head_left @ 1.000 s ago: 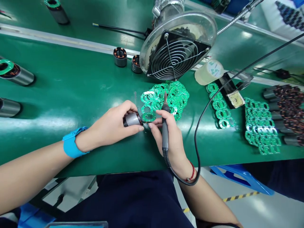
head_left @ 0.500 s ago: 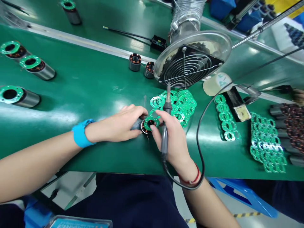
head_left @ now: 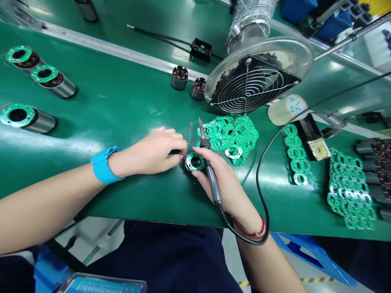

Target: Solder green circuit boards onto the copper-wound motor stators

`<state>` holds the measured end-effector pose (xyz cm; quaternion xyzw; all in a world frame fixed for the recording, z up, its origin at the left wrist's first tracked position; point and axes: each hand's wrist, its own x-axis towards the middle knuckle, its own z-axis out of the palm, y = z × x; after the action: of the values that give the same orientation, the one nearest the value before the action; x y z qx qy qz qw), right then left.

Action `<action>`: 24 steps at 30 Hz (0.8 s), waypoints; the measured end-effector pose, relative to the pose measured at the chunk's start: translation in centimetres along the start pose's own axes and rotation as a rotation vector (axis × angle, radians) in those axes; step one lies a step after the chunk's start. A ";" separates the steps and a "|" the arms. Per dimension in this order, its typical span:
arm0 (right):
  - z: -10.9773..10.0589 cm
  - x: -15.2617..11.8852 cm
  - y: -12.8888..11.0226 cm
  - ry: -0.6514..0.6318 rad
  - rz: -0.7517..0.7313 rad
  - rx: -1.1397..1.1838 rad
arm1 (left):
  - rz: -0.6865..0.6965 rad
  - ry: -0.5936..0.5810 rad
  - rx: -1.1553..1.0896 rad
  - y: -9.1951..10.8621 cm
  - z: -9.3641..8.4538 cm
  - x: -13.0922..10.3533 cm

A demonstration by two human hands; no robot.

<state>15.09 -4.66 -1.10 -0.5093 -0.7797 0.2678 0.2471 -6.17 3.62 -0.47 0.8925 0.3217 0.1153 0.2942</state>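
Head view, left to right: three metal cylinders (head_left: 63,87) stand on the green bench (head_left: 122,106), each topped with a green ring. Below, at the bottom edge, a clear card holder (head_left: 140,283) contains a pale-blue card (head_left: 97,285) with printing too blurred to read. Left hand (head_left: 152,150), above a blue wristband (head_left: 105,165), has thumb and forefinger drawn close together beside a thin wire; I cannot tell whether they pinch it. Just beside those fingertips, at the front of the bench, sits the worked coil (head_left: 185,164), a green ring (head_left: 190,161) over its end. Right hand (head_left: 227,181) is closed around a soldering iron (head_left: 214,183), its tip pointing up, with thumb and forefinger at opposite edges of that ring. Behind lies a loose pile of green rings (head_left: 252,134), below a round fan hood (head_left: 261,83). Farther right, a tape roll (head_left: 279,115) bears a label (head_left: 295,105), its green print unreadable. Blue bins (head_left: 297,11) stand at the back; their contents are unclear. Next, a black tray (head_left: 307,130) holds a yellowish sponge (head_left: 319,149). Rightmost are a sheet of joined rings (head_left: 348,189) and stacked dark coils (head_left: 369,162).
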 end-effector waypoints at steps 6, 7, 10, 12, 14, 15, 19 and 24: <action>0.2 0.2 0.5 -0.015 -0.065 0.104 | -0.022 0.134 -0.255 0.5 -0.2 0.2; 0.3 0.1 0.6 0.004 -0.077 0.108 | -0.047 0.113 -0.307 0.6 -0.1 0.2; 0.7 -0.1 0.6 0.099 -0.124 0.078 | -0.133 0.041 -0.413 0.9 0.3 0.3; 0.9 -0.2 0.4 0.166 -0.183 0.028 | -0.179 0.024 -0.467 1.1 0.5 0.4; 1.1 -0.1 0.2 0.200 -0.246 -0.041 | -0.218 0.013 -0.516 1.2 0.5 0.4; 1.1 -0.1 0.1 0.212 -0.266 -0.081 | -0.234 0.009 -0.540 1.2 0.5 0.4; 1.2 0.1 -0.3 0.285 -0.288 -0.192 | -0.295 0.001 -0.621 1.0 0.6 0.4; 1.3 -0.2 -0.4 0.367 -0.293 -0.067 | -0.283 0.037 -0.564 0.8 0.9 0.2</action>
<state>14.06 -5.20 -1.76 -0.4388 -0.7957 0.1060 0.4038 -5.26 2.84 -0.66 0.7199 0.4033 0.1741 0.5373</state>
